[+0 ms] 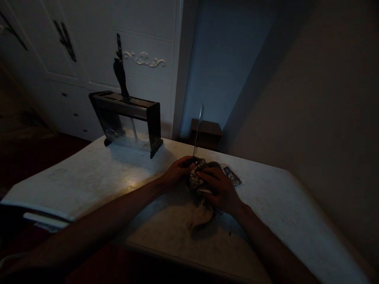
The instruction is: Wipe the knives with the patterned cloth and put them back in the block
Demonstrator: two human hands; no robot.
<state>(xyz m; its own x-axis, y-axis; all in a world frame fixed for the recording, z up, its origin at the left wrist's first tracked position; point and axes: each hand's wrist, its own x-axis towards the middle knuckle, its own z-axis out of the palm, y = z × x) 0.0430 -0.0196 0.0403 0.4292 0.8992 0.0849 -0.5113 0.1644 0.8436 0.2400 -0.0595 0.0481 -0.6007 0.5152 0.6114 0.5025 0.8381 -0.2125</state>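
Observation:
A knife [198, 132] stands with its thin blade pointing up from between my hands, over the table's middle. My left hand [178, 172] is closed around its lower end, where the handle is hidden. Bunched against that end is a dark patterned cloth [196, 179], gripped by my right hand [218, 187] with the fingers curled over it. Part of the cloth hangs down toward the tabletop. Just beyond my right hand, a small dark patterned piece [232, 176] lies on the table; whether it belongs to the cloth I cannot tell.
A knife block [124, 103] with clear sides stands at the back left of the pale table [89, 173], one black handle [121, 77] sticking up from it. Behind are white cabinets [148, 23] and a small brown box-like piece [206, 128]. The room is dim.

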